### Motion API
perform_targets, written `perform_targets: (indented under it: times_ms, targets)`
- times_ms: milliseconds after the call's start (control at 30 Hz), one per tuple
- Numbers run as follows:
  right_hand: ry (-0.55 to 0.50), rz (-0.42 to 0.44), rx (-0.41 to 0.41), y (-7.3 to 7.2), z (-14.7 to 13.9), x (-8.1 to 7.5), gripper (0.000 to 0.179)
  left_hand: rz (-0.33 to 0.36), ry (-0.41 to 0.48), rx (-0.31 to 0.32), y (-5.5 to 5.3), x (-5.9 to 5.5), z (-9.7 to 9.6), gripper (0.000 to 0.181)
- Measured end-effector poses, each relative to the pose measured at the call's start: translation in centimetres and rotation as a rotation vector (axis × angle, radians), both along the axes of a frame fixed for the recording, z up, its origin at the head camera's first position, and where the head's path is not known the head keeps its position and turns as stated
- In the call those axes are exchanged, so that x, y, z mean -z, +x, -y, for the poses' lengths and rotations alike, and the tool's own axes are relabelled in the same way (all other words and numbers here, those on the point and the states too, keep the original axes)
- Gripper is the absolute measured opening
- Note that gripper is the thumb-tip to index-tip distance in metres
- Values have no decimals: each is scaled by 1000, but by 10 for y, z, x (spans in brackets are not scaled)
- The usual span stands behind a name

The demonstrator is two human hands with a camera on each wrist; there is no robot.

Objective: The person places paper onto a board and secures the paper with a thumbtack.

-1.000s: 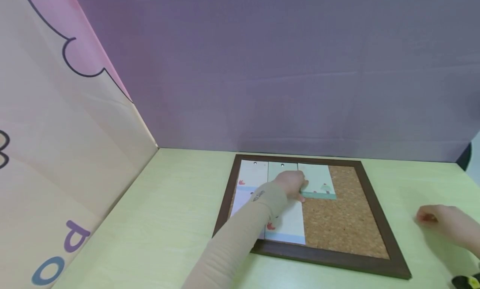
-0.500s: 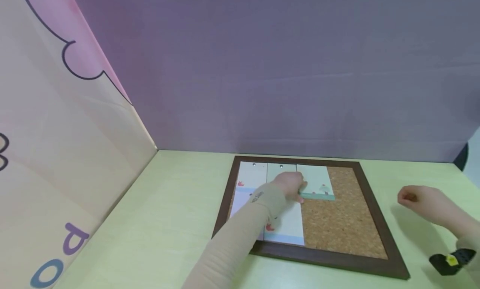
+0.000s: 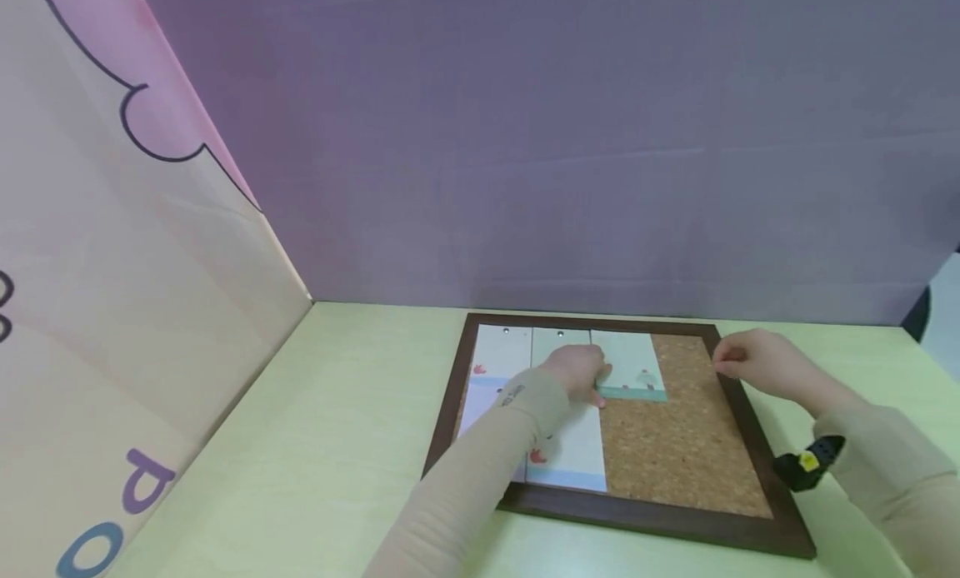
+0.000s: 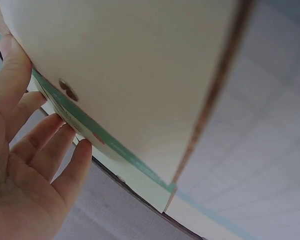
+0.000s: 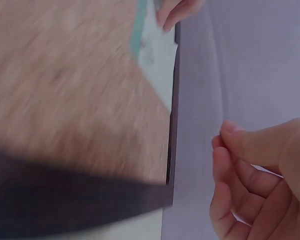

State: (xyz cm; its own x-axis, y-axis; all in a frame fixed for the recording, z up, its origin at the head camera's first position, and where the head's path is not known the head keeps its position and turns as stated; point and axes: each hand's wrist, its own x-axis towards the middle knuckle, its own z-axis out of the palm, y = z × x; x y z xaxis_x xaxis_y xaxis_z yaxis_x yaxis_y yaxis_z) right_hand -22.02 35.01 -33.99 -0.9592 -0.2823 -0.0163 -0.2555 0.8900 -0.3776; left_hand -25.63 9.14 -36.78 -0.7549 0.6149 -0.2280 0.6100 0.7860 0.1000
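A cork board (image 3: 675, 453) with a dark brown frame lies on the table. Several pale printed note sheets cover its left part, some with small metal thumbtacks (image 4: 68, 90). My left hand (image 3: 575, 371) rests on the green-edged sheet (image 3: 628, 360) at the top, its fingers extended and spread over the paper near its left side. Over the frame's upper right corner hovers my right hand (image 3: 757, 361). In the right wrist view its thumb and index fingertips meet and the other fingers curl; nothing shows between them, though a tiny item could be hidden.
Pale green table (image 3: 322, 428) surrounds the board. A purple-grey cloth wall (image 3: 570, 145) rises behind it, and a white printed panel (image 3: 150, 295) stands to the left. A black device with a yellow mark (image 3: 808, 463) is on my right wrist.
My right hand has moved left and away from me, from the table at the right to the board's upper right corner. The left hand has stayed on the sheet.
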Motion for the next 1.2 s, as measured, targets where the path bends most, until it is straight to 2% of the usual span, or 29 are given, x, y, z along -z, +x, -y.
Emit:
perform_targets:
  times_ms: [233, 400, 600, 867, 1033, 1200]
  targets:
    - [-61, 1, 36, -16, 24, 0, 8, 3, -1, -1, 2, 0, 0, 62]
    - [-79, 25, 42, -23, 32, 3, 11, 6, 17, -22, 2, -1, 1, 62]
    - [-122, 35, 53, -30, 38, 5, 12, 12, 32, -11, 0, 0, 2, 63]
    - [-173, 94, 79, -36, 47, 8, 16, 25, 50, -25, 0, 0, 3, 64]
    - [-244, 184, 160, -42, 52, 14, 26, 22, 32, -4, 0, 0, 1, 65]
    - [-359, 278, 270, -49, 56, 21, 33, 22, 31, 6, -1, 0, 0, 64]
